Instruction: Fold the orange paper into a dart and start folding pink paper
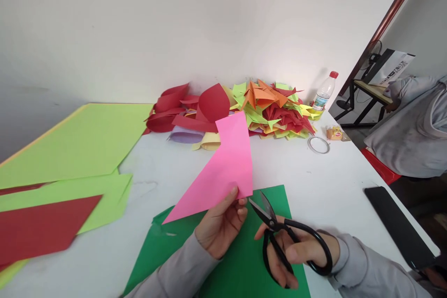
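My left hand [223,223] pinches the lower right corner of a folded pink paper [226,167], holding it raised above the table. My right hand [296,253] grips black scissors [279,230] through their loops, blades slightly apart and pointing up-left toward the pink paper's corner, not touching it. Both hands hover over a dark green sheet [244,260] lying flat on the white table [331,181].
Light green sheets [80,144] and a red sheet [42,228] lie at the left. A pile of folded coloured papers [272,109] and red curled papers [188,109] sit at the back. A water bottle [324,91], tape ring [318,145], small packet [335,133] and black phone [398,226] are at the right. A person in grey [412,125] sits beyond.
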`<move>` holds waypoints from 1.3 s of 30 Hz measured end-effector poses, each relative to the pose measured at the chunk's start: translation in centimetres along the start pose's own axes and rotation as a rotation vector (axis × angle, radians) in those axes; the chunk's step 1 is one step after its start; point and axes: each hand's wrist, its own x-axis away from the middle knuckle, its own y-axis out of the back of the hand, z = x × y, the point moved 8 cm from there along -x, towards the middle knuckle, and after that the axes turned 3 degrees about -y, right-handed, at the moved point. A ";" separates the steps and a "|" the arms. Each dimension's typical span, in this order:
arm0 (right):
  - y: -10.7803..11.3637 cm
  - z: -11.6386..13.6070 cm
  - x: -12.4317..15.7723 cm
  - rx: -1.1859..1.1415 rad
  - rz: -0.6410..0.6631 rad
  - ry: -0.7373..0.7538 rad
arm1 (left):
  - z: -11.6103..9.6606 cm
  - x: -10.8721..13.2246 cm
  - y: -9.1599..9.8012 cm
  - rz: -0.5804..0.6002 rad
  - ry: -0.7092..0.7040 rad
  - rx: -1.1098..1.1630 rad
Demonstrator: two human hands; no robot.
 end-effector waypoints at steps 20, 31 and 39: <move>0.9 0.8 0.3 0.026 -0.106 0.101 | -0.6 0.5 -0.7 0.118 -0.068 -0.181; 0.3 -0.5 -0.2 0.039 -0.027 -0.005 | 0.3 0.7 -0.6 0.161 -0.042 -0.195; 0.2 0.0 -0.1 0.050 -0.055 0.046 | 1.0 0.7 -0.1 0.107 0.032 -0.136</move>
